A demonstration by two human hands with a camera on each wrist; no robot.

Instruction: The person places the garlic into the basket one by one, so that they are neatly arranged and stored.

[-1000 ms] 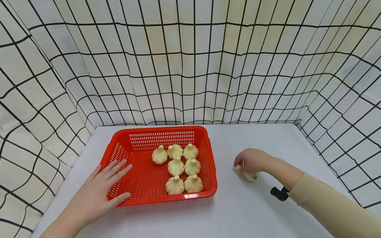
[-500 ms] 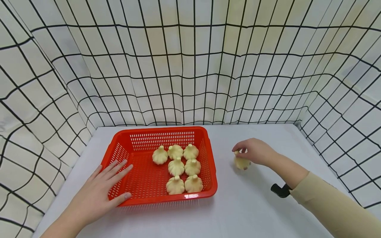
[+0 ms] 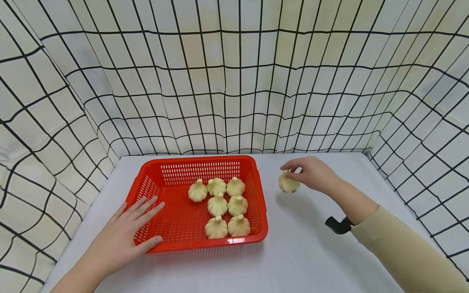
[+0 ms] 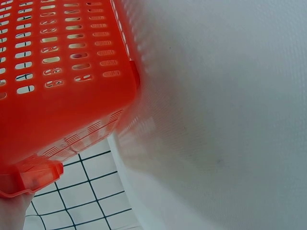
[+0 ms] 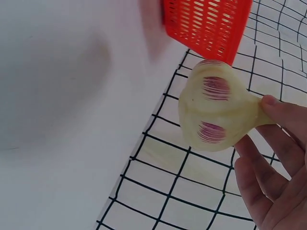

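Note:
By its stem, my right hand pinches a garlic bulb above the table, right of the red basket. In the right wrist view the bulb shows purple streaks, with thumb and fingertips at its neck. My left hand rests with straight, spread fingers on the basket's left rim. Several garlic bulbs stand in the right half of the basket, stems mostly up. The left wrist view shows the basket's outer wall and only a bit of the hand at the lower left.
A white table lies under the basket. White walls with black netting rise behind and at both sides. A black strap end sticks out at the right sleeve.
My right hand has lifted the garlic bulb off the table and moved it away from me and slightly left. The left hand and the basket have stayed nearly still.

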